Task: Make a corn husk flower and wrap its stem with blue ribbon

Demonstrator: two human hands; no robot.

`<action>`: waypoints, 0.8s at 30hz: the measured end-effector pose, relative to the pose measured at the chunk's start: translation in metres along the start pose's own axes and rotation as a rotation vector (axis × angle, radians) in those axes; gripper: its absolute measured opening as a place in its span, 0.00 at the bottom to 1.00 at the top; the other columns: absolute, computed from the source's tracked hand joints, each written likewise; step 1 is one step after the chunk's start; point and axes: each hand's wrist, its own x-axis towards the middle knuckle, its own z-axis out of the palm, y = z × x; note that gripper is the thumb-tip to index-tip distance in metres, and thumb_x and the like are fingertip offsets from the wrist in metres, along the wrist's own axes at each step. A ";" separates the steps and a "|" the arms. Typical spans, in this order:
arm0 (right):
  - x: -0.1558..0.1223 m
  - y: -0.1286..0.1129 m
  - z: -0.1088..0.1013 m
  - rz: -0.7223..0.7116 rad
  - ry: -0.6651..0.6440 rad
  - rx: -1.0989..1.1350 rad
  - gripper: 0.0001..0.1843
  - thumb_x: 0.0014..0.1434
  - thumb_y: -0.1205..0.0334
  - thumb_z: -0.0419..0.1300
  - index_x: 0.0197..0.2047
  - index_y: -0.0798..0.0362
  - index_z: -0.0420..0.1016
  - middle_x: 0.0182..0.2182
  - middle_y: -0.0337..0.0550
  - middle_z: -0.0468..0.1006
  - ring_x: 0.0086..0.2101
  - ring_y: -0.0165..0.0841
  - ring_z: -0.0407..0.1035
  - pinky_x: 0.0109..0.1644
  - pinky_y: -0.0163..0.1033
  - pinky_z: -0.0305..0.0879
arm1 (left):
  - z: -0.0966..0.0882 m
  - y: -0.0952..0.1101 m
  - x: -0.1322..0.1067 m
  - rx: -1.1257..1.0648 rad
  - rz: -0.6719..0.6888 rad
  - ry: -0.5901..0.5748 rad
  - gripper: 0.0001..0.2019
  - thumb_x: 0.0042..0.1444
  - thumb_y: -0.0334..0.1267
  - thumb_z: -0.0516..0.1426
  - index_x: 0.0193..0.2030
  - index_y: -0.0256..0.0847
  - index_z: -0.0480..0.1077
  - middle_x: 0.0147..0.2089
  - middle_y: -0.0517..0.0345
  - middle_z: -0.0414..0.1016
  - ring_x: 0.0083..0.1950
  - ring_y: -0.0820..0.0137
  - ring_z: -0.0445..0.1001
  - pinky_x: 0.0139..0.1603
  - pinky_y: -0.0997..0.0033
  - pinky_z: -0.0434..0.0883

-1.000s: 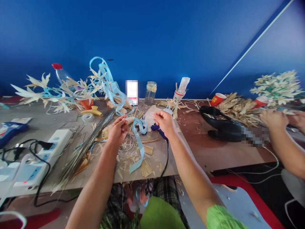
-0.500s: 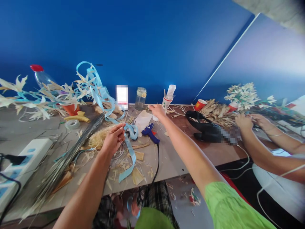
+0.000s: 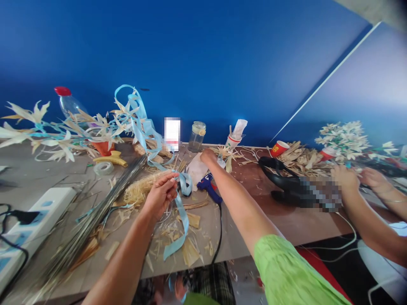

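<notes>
My left hand is closed in a pinch on a light blue ribbon that hangs down over the table's front part. My right hand is stretched far forward, near a pale sheet and a tuft of dried straw in front of a paper cup; its fingers are hidden behind the hand. A blue glue gun lies on the table under my right forearm, its black cord running off the front edge.
A bundle of thin wires lies left. A power strip sits at the far left. Straw flowers with blue ribbon, a bottle and a glass jar stand at the back. Another person's hands work at the right beside a black object.
My right hand has left the spot near the glue gun, reached toward the back of the table and stayed there. My left hand keeps the ribbon. The view has shifted a little.
</notes>
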 end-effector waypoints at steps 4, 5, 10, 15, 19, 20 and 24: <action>-0.015 0.001 -0.007 -0.041 0.000 0.148 0.02 0.48 0.71 0.60 0.25 0.61 0.72 0.20 0.51 0.73 0.25 0.36 0.70 0.28 0.36 0.62 | 0.001 0.000 -0.001 -0.019 -0.009 -0.015 0.15 0.48 0.35 0.62 0.43 0.35 0.72 0.24 0.64 0.65 0.15 0.87 0.51 0.18 0.81 0.50; -0.023 0.002 -0.009 -0.068 -0.002 0.195 0.05 0.51 0.68 0.58 0.25 0.59 0.71 0.17 0.46 0.70 0.21 0.32 0.67 0.25 0.35 0.60 | 0.002 0.000 -0.001 -0.020 -0.010 -0.026 0.15 0.48 0.35 0.62 0.43 0.35 0.72 0.24 0.64 0.65 0.15 0.87 0.51 0.18 0.82 0.50; -0.089 0.007 -0.012 -0.237 0.021 0.367 0.10 0.56 0.59 0.51 0.26 0.54 0.66 0.16 0.34 0.64 0.17 0.24 0.57 0.23 0.31 0.54 | 0.005 0.000 -0.004 -0.040 -0.001 -0.130 0.19 0.50 0.35 0.62 0.49 0.39 0.69 0.24 0.63 0.67 0.15 0.86 0.51 0.18 0.82 0.49; -0.155 0.008 -0.002 -0.451 0.173 0.503 0.09 0.52 0.60 0.54 0.23 0.53 0.63 0.20 0.35 0.67 0.23 0.27 0.60 0.29 0.32 0.54 | 0.011 0.003 -0.009 -0.038 -0.004 -0.128 0.16 0.48 0.39 0.64 0.43 0.36 0.70 0.22 0.66 0.63 0.16 0.86 0.48 0.17 0.83 0.48; -0.181 0.005 0.009 -0.448 0.133 0.566 0.06 0.52 0.61 0.53 0.25 0.52 0.64 0.21 0.36 0.69 0.24 0.28 0.62 0.30 0.33 0.55 | 0.011 0.002 -0.007 0.029 -0.027 -0.082 0.15 0.42 0.41 0.67 0.32 0.35 0.69 0.17 0.71 0.54 0.15 0.85 0.47 0.17 0.82 0.48; -0.184 0.005 0.010 -0.453 0.132 0.572 0.06 0.52 0.61 0.53 0.26 0.52 0.64 0.21 0.36 0.69 0.24 0.28 0.62 0.31 0.33 0.55 | 0.010 0.001 -0.005 0.050 -0.035 -0.072 0.15 0.41 0.41 0.67 0.31 0.35 0.68 0.15 0.72 0.53 0.15 0.85 0.48 0.17 0.82 0.49; -0.185 0.008 0.015 -0.484 0.139 0.633 0.07 0.53 0.60 0.53 0.26 0.52 0.63 0.21 0.36 0.67 0.25 0.28 0.61 0.31 0.34 0.55 | 0.006 -0.003 -0.002 0.111 -0.081 -0.049 0.15 0.39 0.39 0.68 0.27 0.35 0.67 0.15 0.71 0.56 0.15 0.85 0.50 0.17 0.81 0.49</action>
